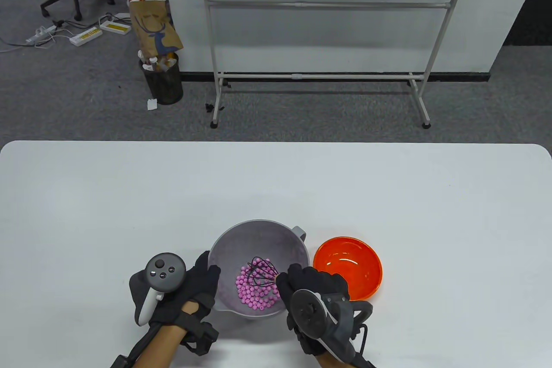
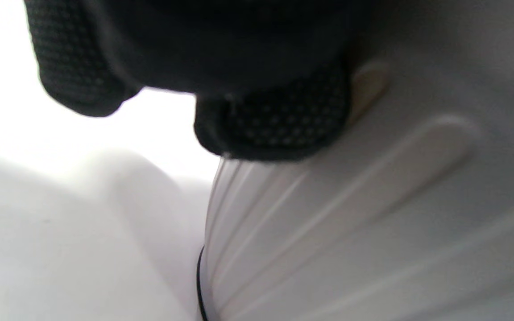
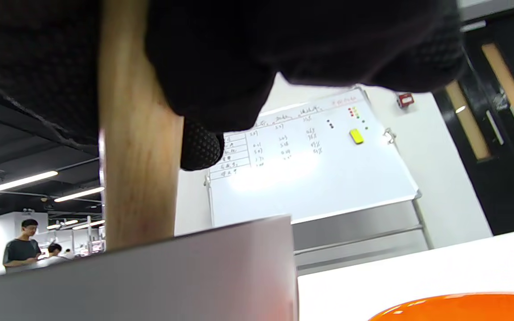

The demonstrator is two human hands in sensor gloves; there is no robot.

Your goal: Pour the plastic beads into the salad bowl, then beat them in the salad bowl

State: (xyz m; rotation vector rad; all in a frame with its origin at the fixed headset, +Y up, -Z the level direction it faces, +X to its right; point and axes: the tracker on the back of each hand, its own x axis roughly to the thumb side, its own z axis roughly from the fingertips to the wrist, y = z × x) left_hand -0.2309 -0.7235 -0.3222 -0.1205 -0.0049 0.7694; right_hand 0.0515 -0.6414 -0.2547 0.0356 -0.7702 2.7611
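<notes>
A grey salad bowl [image 1: 258, 234] stands near the table's front edge, with several pink plastic beads [image 1: 250, 292] on its bottom. A black wire whisk [image 1: 262, 274] dips among the beads. My right hand [image 1: 308, 294] grips the whisk's wooden handle [image 3: 138, 169] over the bowl's right rim. My left hand [image 1: 196, 286] holds the bowl's left side, fingers curled against its ribbed outer wall [image 2: 328, 232]. An empty orange bowl [image 1: 348, 266] sits just right of the grey bowl.
The white table [image 1: 129, 195] stretches far beyond the two bowls. Behind it on the carpet stand a whiteboard on a frame [image 1: 319, 18], a black waste bin [image 1: 162, 80] and a paper bag [image 1: 155, 27]. People stand far off in the right wrist view.
</notes>
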